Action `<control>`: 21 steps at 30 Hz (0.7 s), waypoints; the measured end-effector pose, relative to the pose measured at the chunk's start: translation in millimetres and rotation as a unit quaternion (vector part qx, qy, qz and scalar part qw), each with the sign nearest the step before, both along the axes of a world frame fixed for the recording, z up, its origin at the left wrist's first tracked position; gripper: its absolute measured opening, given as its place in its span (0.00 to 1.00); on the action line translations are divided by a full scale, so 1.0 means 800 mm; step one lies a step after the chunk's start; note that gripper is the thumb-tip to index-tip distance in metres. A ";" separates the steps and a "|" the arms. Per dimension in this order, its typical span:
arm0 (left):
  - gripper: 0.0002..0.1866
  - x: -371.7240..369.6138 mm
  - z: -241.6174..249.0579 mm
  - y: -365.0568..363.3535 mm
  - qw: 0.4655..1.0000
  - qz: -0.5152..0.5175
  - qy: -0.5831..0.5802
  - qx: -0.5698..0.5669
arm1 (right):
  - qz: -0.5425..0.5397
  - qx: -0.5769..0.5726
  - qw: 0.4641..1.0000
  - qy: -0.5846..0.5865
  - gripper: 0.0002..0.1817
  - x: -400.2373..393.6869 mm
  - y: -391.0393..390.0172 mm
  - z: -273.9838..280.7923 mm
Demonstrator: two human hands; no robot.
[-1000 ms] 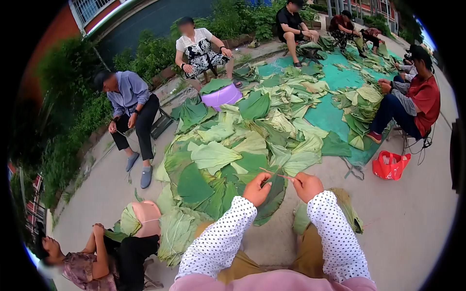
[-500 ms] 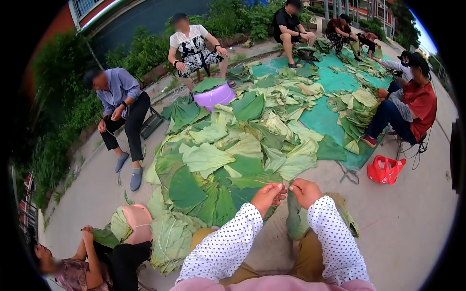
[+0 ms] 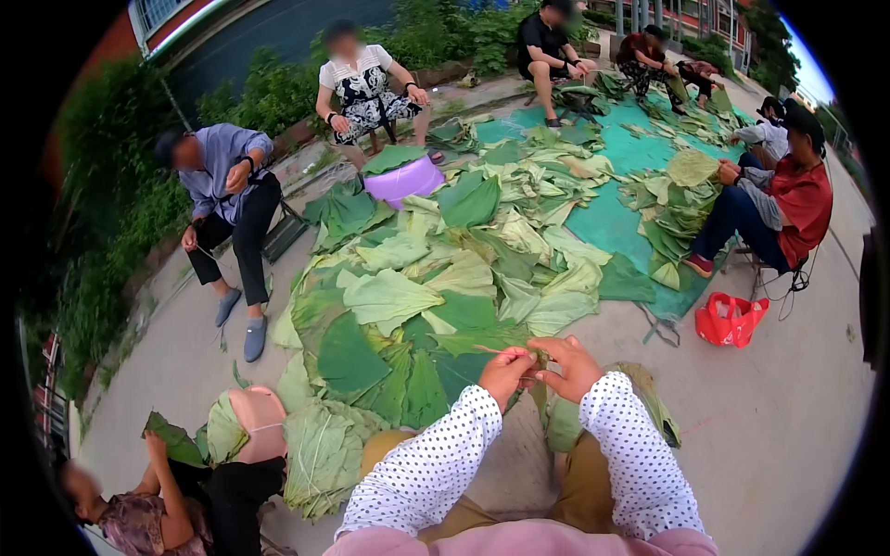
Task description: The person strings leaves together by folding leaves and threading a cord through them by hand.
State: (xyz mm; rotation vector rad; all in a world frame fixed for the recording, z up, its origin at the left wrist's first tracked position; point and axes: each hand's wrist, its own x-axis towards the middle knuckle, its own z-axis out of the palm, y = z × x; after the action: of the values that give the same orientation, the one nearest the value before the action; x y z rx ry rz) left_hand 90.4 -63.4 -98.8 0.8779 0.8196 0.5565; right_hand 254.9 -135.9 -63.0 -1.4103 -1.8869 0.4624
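My left hand (image 3: pixel 506 374) is closed in a pinch, and a thin pale strand (image 3: pixel 486 349) sticks out from its fingertips to the left. My right hand (image 3: pixel 569 367) meets it, fingers bent and thumb close to the left fingertips; what lies between them is mostly hidden. Just below the hands a folded green leaf (image 3: pixel 564 424) hangs between my knees, and more dull leaf (image 3: pixel 651 398) shows behind my right sleeve. In front spreads a big heap of large round lotus leaves (image 3: pixel 394 298), some green, some yellowish.
A tied leaf bundle (image 3: pixel 324 454) and a pink bucket (image 3: pixel 261 417) stand at left, beside a seated person. A purple tub (image 3: pixel 404 183) is beyond the heap. A green sheet (image 3: pixel 603 222) and red bag (image 3: pixel 731 320) lie right. Several people sit around.
My hands have come together, the right opening over the left fingertips. The strand now points left. A person at far left has raised one hand; the person in red has lifted their hands.
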 end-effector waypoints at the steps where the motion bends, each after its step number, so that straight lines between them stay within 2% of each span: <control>1: 0.05 0.000 0.002 0.000 1.000 -0.008 0.002 0.005 | -0.002 -0.001 1.000 0.001 0.24 0.003 0.000 -0.004; 5: 0.05 -0.005 0.004 0.004 1.000 -0.002 -0.013 0.010 | -0.045 -0.067 0.995 0.056 0.22 0.017 -0.005 -0.015; 6: 0.05 -0.007 0.005 0.004 1.000 0.002 -0.013 0.009 | -0.036 -0.035 0.999 0.011 0.22 0.023 -0.006 -0.017; 8: 0.05 -0.012 0.014 0.002 1.000 0.011 -0.021 0.014 | -0.049 -0.093 0.994 -0.016 0.20 0.040 -0.013 -0.021; 9: 0.06 -0.013 0.012 0.004 1.000 0.010 -0.022 0.013 | -0.058 -0.062 0.995 -0.043 0.20 0.054 -0.018 -0.038; 10: 0.06 -0.012 0.011 0.004 1.000 0.013 -0.022 0.013 | -0.069 -0.123 0.990 -0.006 0.20 0.063 -0.025 -0.034; 11: 0.06 -0.013 0.011 0.005 1.000 0.009 -0.026 0.014 | -0.080 -0.117 0.990 0.017 0.20 0.081 -0.032 -0.060; 13: 0.07 -0.012 0.013 0.004 0.999 0.002 -0.031 0.019 | -0.141 -0.213 0.967 0.015 0.20 0.094 -0.057 -0.050; 14: 0.07 -0.011 0.013 0.004 0.999 -0.002 -0.033 0.026 | -0.153 -0.226 0.962 0.018 0.20 0.107 -0.071 -0.068; 16: 0.07 -0.012 0.009 0.007 0.999 -0.012 -0.035 0.019 | -0.199 -0.168 0.965 -0.010 0.19 0.128 -0.099 -0.117; 18: 0.08 -0.012 0.005 0.009 0.999 -0.018 -0.037 0.019 | -0.234 -0.207 0.950 -0.001 0.18 0.144 -0.130 -0.159; 20: 0.08 -0.013 0.005 0.009 0.999 -0.010 -0.032 0.020 | -0.354 -0.223 0.906 0.071 0.17 0.158 -0.163 -0.209; 21: 0.07 -0.013 0.007 0.008 0.999 -0.011 -0.032 0.019 | -0.396 -0.259 0.878 0.070 0.17 0.162 -0.179 -0.221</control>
State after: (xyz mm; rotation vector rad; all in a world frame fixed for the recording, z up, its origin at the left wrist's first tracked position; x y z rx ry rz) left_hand 80.1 -57.4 -93.4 0.8990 0.7423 0.5804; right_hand 384.7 -279.3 -239.7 -2.2640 -0.9435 0.6432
